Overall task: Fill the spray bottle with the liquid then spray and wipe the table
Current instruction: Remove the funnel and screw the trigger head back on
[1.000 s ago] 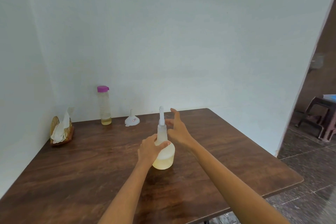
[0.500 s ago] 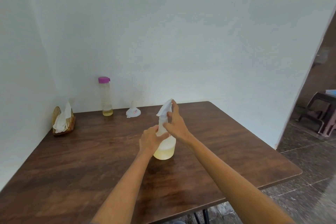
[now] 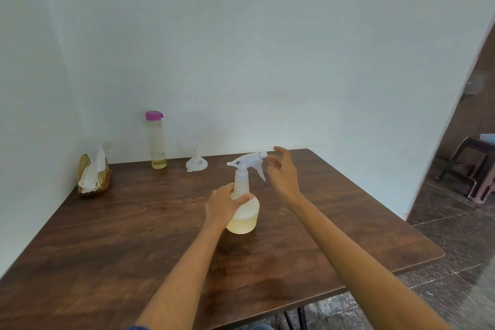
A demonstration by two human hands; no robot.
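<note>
My left hand gripped the neck of the translucent plastic spray bottle, which stood upright mid-way across the dark wooden table with pale yellow liquid in its base. My right hand hovered just beside the white trigger head, fingers loosely spread and holding nothing. If that head was seated crooked, I judged that squeezing could leak liquid.

A spray bottle stands upright mid-table, the left hand around its neck from the left and the right hand just right of its spray head. Behind, along the wall, left to right: a napkin holder, a bottle, a funnel.
</note>
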